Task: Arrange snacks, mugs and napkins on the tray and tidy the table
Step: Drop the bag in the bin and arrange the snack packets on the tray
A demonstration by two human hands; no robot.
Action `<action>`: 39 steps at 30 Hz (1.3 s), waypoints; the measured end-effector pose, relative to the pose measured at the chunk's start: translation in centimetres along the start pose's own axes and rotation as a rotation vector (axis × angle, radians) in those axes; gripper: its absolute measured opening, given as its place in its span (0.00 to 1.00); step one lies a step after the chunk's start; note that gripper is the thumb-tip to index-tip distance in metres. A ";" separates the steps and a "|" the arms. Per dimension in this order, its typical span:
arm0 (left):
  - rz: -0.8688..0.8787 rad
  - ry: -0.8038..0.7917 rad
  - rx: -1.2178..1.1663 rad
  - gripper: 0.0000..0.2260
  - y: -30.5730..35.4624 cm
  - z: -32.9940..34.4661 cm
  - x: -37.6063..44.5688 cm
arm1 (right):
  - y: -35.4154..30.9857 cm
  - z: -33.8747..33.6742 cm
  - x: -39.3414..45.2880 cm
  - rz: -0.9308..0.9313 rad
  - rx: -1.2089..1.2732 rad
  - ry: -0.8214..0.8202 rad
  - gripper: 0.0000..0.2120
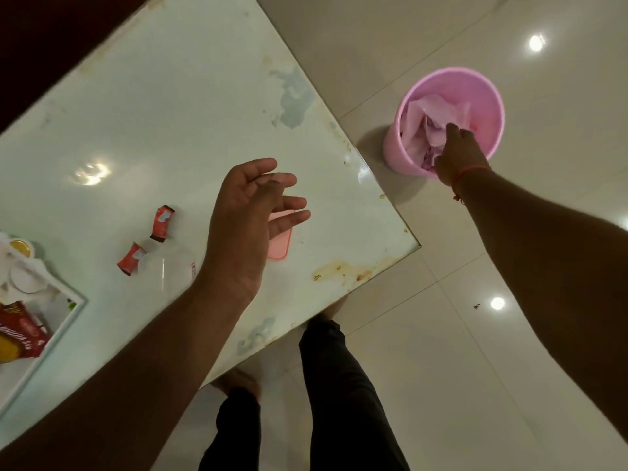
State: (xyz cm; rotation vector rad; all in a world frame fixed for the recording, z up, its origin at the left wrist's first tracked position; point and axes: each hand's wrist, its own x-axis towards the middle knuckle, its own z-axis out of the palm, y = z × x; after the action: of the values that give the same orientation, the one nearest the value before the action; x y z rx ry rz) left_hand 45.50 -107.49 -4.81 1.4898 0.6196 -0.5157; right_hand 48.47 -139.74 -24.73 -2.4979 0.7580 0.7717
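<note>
Tray [73,309], head view: it sits at the table's [163,107] left edge, partly out of frame, already carrying a red snack packet [20,329], a gold-lidded item and white pieces too blurred to identify. Loading therefore appears well advanced; no mug can be confirmed.

Left on the table: two crumpled red wrappers [163,223], a clear plastic container [170,270] beside them, a pink lid [283,239] and brown stains near the corner.

Left hand [244,219] hovers above the pink lid, its grip released, fingers spread, holding nothing.

Right hand [455,154] reaches into the pink bin [489,96] on the floor, among crumpled paper; whether its grip is closed cannot be told.

Judgement: tidying under way, unfinished.
</note>
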 end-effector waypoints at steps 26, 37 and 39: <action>0.049 0.461 -0.205 0.09 -3.2 -46.6 -12.4 | -38.5 10.6 -30.7 -0.681 -0.217 0.168 0.37; -0.062 0.441 0.325 0.31 -10.8 -58.5 -14.7 | -50.2 24.9 -44.9 -1.155 -0.570 0.029 0.33; -0.053 0.377 0.523 0.35 -11.9 -58.2 -14.2 | -50.2 25.8 -45.2 -1.218 -0.623 0.031 0.34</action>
State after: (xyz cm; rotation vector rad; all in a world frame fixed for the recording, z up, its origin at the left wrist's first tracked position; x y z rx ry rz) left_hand 23.39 -50.57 -3.20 2.0983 0.8615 -0.4598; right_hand 37.32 -70.94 -5.55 -2.7706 -1.1250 0.4962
